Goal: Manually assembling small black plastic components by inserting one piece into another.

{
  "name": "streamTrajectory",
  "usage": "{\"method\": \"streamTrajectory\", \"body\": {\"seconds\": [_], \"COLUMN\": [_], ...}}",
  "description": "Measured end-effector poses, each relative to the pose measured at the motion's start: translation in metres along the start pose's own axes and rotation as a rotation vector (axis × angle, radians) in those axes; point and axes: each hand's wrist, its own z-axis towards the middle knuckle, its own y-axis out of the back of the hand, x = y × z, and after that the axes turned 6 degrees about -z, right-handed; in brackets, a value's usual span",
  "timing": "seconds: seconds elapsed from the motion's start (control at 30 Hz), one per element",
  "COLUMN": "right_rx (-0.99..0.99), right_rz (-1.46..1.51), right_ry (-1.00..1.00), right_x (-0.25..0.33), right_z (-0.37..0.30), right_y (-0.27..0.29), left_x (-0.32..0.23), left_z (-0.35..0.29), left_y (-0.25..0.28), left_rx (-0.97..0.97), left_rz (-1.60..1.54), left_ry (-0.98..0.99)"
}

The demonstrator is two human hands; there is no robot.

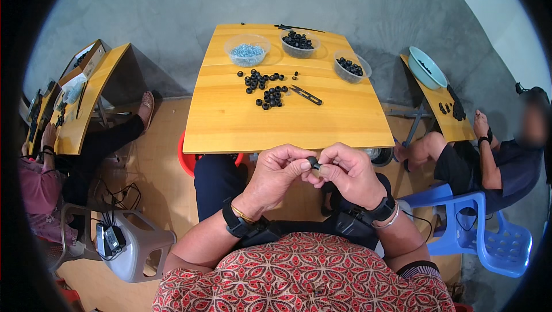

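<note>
Just off the near edge of the wooden table, my two hands meet over my lap. Between the thumb and fingers of my left hand is a small round black part. My right hand pinches the same part from the other side, its fingertips partly covering it. On the tabletop beyond lies a loose group of small black ring-like parts. Black-handled thread snips rest beside them on the right.
A clear bowl of pale blue pieces stands at the far left of the table. Two clear tubs of black parts stand to its right. A red basin sits under the table. Seated people work at both sides, near a blue plastic chair.
</note>
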Motion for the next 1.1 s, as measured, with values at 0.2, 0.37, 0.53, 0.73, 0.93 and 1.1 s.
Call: {"method": "streamTrajectory", "body": {"seconds": [0.2, 0.37, 0.53, 0.73, 0.93, 1.1], "right_rx": [-0.029, -0.041, -0.041, -0.065, -0.052, -0.092], "right_rz": [-0.027, -0.01, 0.082, 0.187, 0.279, 0.384], "right_ry": [0.015, -0.013, -0.064, -0.109, -0.136, -0.149], "right_x": [0.0, -0.002, -0.009, -0.009, -0.013, -0.016], "right_z": [0.001, 0.004, 0.009, 0.008, 0.008, 0.007], "right_y": [0.0, 0.002, 0.004, -0.001, -0.003, -0.007], "left_x": [0.0, -0.005, -0.003, -0.004, -0.005, -0.005], "left_z": [0.002, 0.003, 0.004, 0.005, 0.005, 0.004], "left_y": [0.0, -0.002, 0.001, 0.001, -0.001, 0.0], "left_rx": [0.013, -0.025, -0.024, -0.129, -0.109, -0.129], "left_rz": [0.002, 0.066, 0.004, -0.117, -0.106, -0.065], "left_ry": [-0.003, 0.0, 0.028, 0.145, 0.109, 0.07]}}
